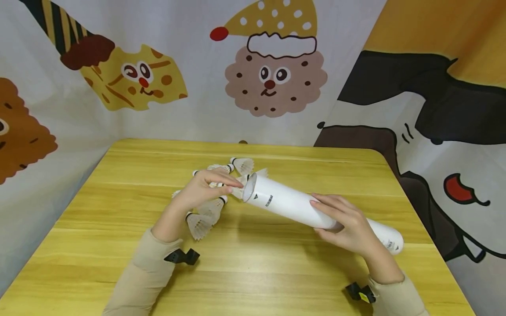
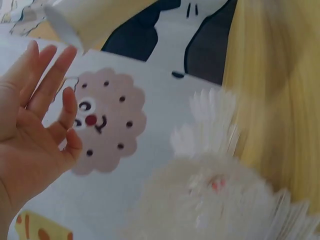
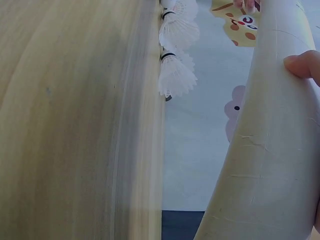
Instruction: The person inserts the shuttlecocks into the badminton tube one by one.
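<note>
My right hand (image 1: 348, 224) grips a long white shuttlecock tube (image 1: 288, 199) around its middle and holds it slanted over the table. The tube's round mouth faces left, and its other end shows beyond the wrist. Close to the mouth, my left hand (image 1: 205, 188) reaches out with fingers extended. In the left wrist view, that hand (image 2: 37, 120) has nothing between its fingers, and its fingertips stand just by the tube's rim (image 2: 65, 30). White feather shuttlecocks (image 1: 199, 224) lie behind and below the left hand, some partly hidden by it. The tube's inside is mostly hidden.
A wooden table (image 1: 253, 272) carries everything. One shuttlecock (image 1: 243, 165) lies toward the table's back. A curtain (image 1: 189, 127) with cartoon figures hangs behind. Small black cameras (image 1: 182, 256) sit at both wrists, against beige sleeves (image 1: 148, 267).
</note>
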Demonstrator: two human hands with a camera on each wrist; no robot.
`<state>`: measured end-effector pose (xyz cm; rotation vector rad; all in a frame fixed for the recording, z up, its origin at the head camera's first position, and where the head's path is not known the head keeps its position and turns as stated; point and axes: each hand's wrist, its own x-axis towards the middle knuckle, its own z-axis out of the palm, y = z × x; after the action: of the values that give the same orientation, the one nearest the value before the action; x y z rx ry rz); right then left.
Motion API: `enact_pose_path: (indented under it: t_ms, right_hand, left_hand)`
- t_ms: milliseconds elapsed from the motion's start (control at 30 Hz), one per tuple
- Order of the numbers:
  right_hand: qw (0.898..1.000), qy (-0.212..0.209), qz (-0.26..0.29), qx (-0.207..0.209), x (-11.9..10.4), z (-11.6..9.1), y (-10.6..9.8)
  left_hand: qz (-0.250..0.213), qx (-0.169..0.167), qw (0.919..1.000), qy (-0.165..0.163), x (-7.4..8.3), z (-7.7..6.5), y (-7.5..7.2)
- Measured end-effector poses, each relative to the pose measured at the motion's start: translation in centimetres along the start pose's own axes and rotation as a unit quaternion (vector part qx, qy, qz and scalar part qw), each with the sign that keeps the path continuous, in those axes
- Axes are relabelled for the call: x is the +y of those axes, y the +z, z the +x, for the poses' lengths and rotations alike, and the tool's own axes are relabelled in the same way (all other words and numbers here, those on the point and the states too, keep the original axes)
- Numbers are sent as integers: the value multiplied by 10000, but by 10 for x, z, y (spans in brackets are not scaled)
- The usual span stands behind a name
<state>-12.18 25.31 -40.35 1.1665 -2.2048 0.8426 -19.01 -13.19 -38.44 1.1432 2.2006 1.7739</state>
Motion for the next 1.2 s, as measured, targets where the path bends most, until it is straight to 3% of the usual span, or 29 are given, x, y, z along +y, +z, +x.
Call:
enact_pose_path:
  t_ms: [100, 267, 433, 500, 733, 833, 1033, 1200]
  right_hand:
    - [10000, 3, 3, 11, 0, 0, 0]
    - [10000, 14, -8, -14, 1, -1, -1]
    - [10000, -48, 14, 15, 1, 0, -1]
    - [10000, -48, 22, 9, 1, 0, -1]
    - [10000, -2, -10, -3, 1, -1, -1]
    - [10000, -22, -21, 19, 1, -1, -2]
    - [10000, -53, -13, 37, 2, -1, -2]
    - [10000, -27, -49, 33, 2, -2, -2]
  left_hand:
    - [160, 487, 9985, -188, 1, -6, -10]
    - [349, 1029, 9931, -440, 0, -18, -26]
    - [523, 1325, 9871, -731, 0, -33, -37]
    - [579, 1370, 9864, -697, -4, -41, -43]
    - [873, 1675, 9769, -995, 7, -60, -56]
    - [1065, 1703, 9736, -1083, -3, -69, -64]
    - [1351, 1560, 9700, -1282, -39, -89, -85]
    - [1321, 1271, 9743, -1311, -54, -99, -94]
